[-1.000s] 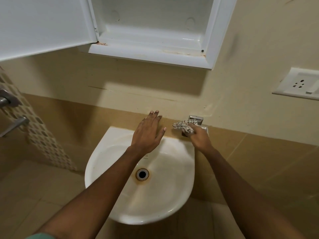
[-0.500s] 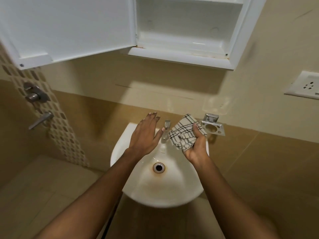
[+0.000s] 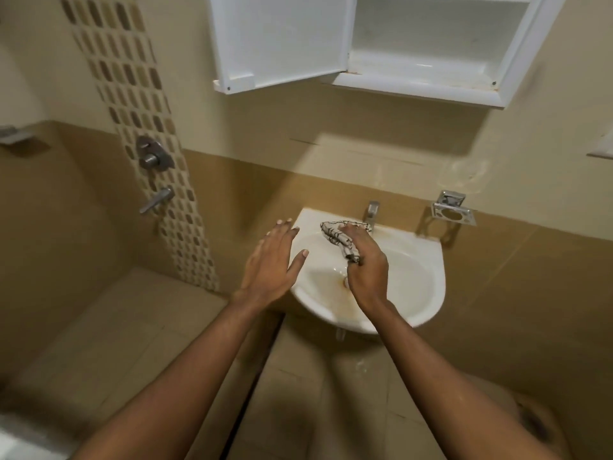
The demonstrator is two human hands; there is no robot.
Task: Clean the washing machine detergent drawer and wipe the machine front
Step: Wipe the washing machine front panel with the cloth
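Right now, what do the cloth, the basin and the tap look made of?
The cloth: soft woven fabric, white with dark checks, crumpled in the right hand. The basin: glossy white, probably ceramic, brown staining in the bowl. The tap: shiny grey metal, likely chromed.

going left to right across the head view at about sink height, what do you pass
round chrome shower valve → left hand, flat and open → right hand gripping the black-and-white checked cloth → chrome wall-mounted ring holder
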